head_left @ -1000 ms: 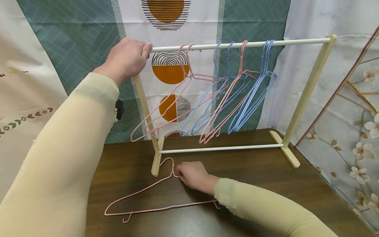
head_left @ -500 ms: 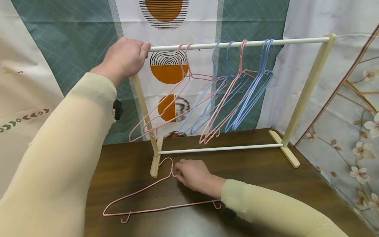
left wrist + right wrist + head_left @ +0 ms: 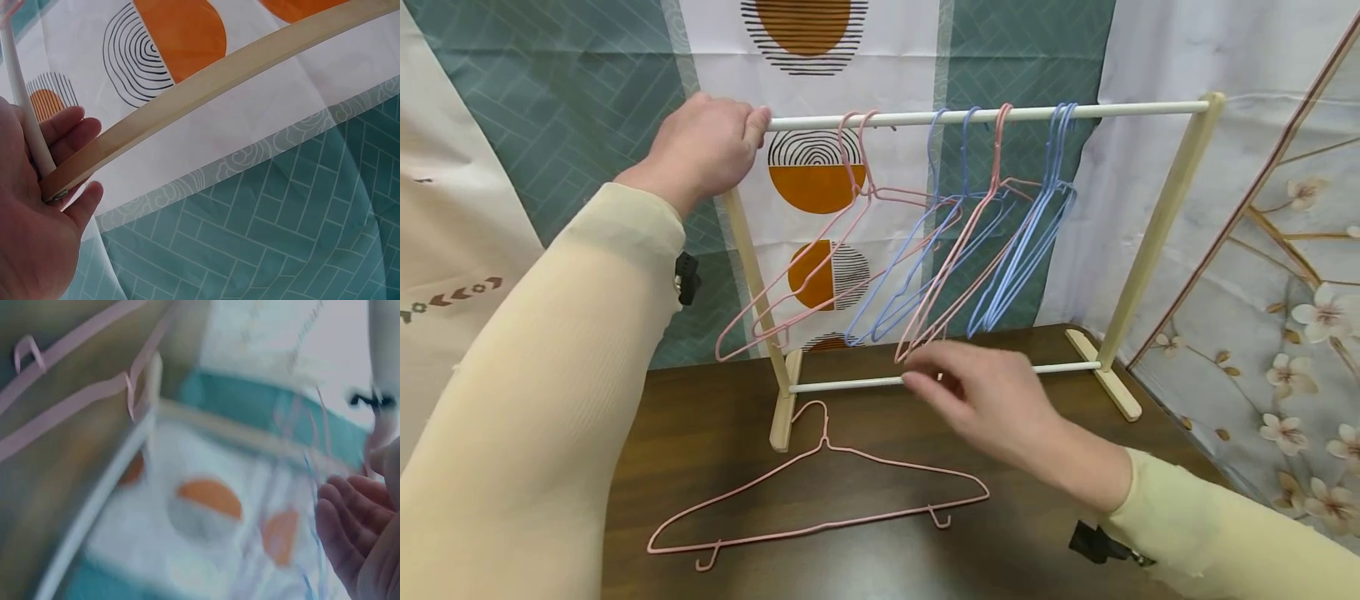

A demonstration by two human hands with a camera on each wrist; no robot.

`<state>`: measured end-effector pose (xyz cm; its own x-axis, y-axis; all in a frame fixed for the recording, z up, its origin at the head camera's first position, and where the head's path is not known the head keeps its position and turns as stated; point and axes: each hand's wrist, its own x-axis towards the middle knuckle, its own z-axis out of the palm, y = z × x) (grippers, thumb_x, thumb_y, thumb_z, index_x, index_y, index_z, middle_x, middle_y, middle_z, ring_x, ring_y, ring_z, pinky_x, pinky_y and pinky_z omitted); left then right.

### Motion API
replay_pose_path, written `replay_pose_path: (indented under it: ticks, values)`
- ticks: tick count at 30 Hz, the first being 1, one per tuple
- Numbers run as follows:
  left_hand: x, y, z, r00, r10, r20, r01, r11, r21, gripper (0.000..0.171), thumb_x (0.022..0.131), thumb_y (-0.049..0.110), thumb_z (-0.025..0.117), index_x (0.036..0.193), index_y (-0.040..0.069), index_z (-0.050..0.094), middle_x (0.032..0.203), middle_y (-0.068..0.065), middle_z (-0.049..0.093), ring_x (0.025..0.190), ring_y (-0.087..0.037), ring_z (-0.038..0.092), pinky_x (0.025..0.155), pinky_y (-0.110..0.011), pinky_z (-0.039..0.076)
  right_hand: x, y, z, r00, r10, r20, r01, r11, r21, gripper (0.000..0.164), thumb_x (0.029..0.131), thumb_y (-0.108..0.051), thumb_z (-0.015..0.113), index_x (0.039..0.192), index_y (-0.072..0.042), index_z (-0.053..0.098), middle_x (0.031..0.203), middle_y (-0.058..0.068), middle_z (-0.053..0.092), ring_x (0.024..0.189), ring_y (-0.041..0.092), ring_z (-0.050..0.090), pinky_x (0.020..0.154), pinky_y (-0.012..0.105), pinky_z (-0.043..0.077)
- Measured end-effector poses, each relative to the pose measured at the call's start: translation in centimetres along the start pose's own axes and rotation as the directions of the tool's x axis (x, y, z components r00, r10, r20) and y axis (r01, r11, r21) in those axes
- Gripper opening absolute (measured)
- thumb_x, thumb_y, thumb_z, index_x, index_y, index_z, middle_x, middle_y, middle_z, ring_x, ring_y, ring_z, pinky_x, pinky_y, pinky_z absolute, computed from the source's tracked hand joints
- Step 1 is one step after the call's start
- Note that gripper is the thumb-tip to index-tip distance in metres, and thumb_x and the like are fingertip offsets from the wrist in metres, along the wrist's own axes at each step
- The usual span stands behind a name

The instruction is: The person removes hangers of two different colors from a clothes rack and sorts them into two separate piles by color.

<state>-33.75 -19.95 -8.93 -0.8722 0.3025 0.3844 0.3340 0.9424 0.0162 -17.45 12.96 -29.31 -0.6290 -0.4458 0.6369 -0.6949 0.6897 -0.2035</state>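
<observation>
My left hand (image 3: 706, 150) holds the upper left corner of the clothes rack (image 3: 1165, 225). In the left wrist view its fingers (image 3: 74, 134) bend round the end of the white rail (image 3: 24, 94) and the wooden post (image 3: 206, 78). My right hand (image 3: 988, 392) is in the air before the rack's lower bar, fingers loosely bent, holding nothing; the right wrist view is blurred. A pink hanger (image 3: 820, 527) lies flat on the table, its hook beside the rack's left foot. Pink hangers (image 3: 850, 225) and blue hangers (image 3: 1026, 250) hang from the rail.
The brown table (image 3: 895, 558) carries the rack on two wooden feet (image 3: 1105, 375). A white lower bar (image 3: 842, 385) joins the posts. A patterned curtain (image 3: 820, 50) hangs behind, and a floral cloth (image 3: 1285, 333) borders the right side.
My right hand has let go of the pink hanger on the table and moved up and to the right. My left hand stays on the rack's corner. The view has shifted slightly.
</observation>
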Motion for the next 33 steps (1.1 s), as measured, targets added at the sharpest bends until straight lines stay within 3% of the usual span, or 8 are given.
replay_pose_path:
  ticks: [2,5,10,14,17,22,29,33]
  values:
    - [0.0,0.0,0.0,1.0,0.004,0.001,-0.004,1.0,-0.006,0.063,0.121,0.043,0.017,0.122,-0.001,0.061,0.094,-0.021,0.053,0.127,-0.049,0.045,0.094,-0.058,0.042,0.6,1.3,-2.2,0.996,0.077,-0.048,-0.078,0.997,-0.003,0.015,0.108,-0.033,0.074,0.117,-0.023,0.081,0.09,-0.013,0.072,0.072,0.004,0.062,0.062,0.034,0.049]
    - [0.1,0.0,0.1,1.0,0.008,0.003,-0.008,1.0,-0.015,0.063,0.121,0.043,0.017,0.124,-0.002,0.061,0.093,-0.021,0.053,0.127,-0.049,0.045,0.093,-0.059,0.042,1.8,3.7,-5.0,0.97,0.227,-0.083,-0.227,0.974,0.01,0.024,0.112,-0.037,0.068,0.124,-0.019,0.077,0.096,-0.004,0.074,0.077,0.013,0.067,0.065,0.039,0.05]
    - [0.2,-0.1,0.1,1.0,0.008,0.008,-0.008,1.0,-0.017,0.064,0.121,0.044,0.017,0.125,-0.001,0.061,0.094,-0.021,0.054,0.125,-0.048,0.045,0.092,-0.057,0.041,3.4,8.0,-8.0,0.895,0.434,-0.107,-0.435,0.9,0.008,0.049,0.113,-0.055,0.057,0.138,-0.014,0.067,0.116,0.006,0.074,0.092,0.024,0.071,0.069,0.045,0.048]
    - [0.2,-0.1,0.1,1.0,0.002,0.015,-0.002,1.0,-0.018,0.064,0.121,0.044,0.016,0.126,-0.001,0.062,0.095,-0.021,0.055,0.126,-0.048,0.044,0.094,-0.057,0.041,4.1,10.9,-9.1,0.839,0.538,-0.082,-0.535,0.843,0.056,0.067,0.111,-0.066,0.05,0.144,-0.009,0.058,0.127,0.011,0.069,0.092,0.028,0.072,0.071,0.042,0.051]
    - [0.1,-0.1,0.1,1.0,0.001,0.02,0.0,1.0,-0.021,0.065,0.121,0.045,0.016,0.127,-0.001,0.062,0.095,-0.021,0.055,0.126,-0.048,0.044,0.093,-0.057,0.041,4.5,12.3,-9.6,0.81,0.585,-0.05,-0.576,0.808,0.122,0.076,0.109,-0.07,0.048,0.147,-0.005,0.053,0.131,0.015,0.065,0.085,0.027,0.074,0.071,0.035,0.056]
    - [0.1,-0.2,0.1,1.0,-0.008,0.024,0.009,1.0,-0.028,0.065,0.12,0.045,0.016,0.128,-0.001,0.062,0.093,-0.02,0.055,0.126,-0.047,0.044,0.092,-0.056,0.041,5.7,13.8,-9.6,0.781,0.624,-0.01,-0.604,0.759,0.242,0.082,0.108,-0.07,0.049,0.148,0.001,0.049,0.129,0.02,0.063,0.078,0.021,0.072,0.067,0.029,0.06]
    - [0.1,-0.1,0.1,1.0,-0.005,0.019,0.006,1.0,-0.028,0.065,0.12,0.045,0.016,0.129,-0.001,0.062,0.092,-0.02,0.055,0.124,-0.046,0.044,0.092,-0.056,0.041,7.3,14.9,-9.2,0.757,0.654,0.019,-0.627,0.717,0.305,0.078,0.111,-0.064,0.052,0.146,0.006,0.052,0.125,0.022,0.064,0.072,0.013,0.069,0.066,0.024,0.06]
    - [0.1,0.0,0.1,1.0,-0.003,0.014,0.003,1.0,-0.023,0.065,0.121,0.045,0.017,0.128,-0.001,0.062,0.092,-0.02,0.055,0.124,-0.046,0.044,0.092,-0.056,0.041,7.9,15.0,-8.9,0.75,0.66,0.035,-0.638,0.709,0.301,0.066,0.112,-0.057,0.054,0.133,0.004,0.061,0.114,0.018,0.065,0.072,0.013,0.066,0.066,0.024,0.06]
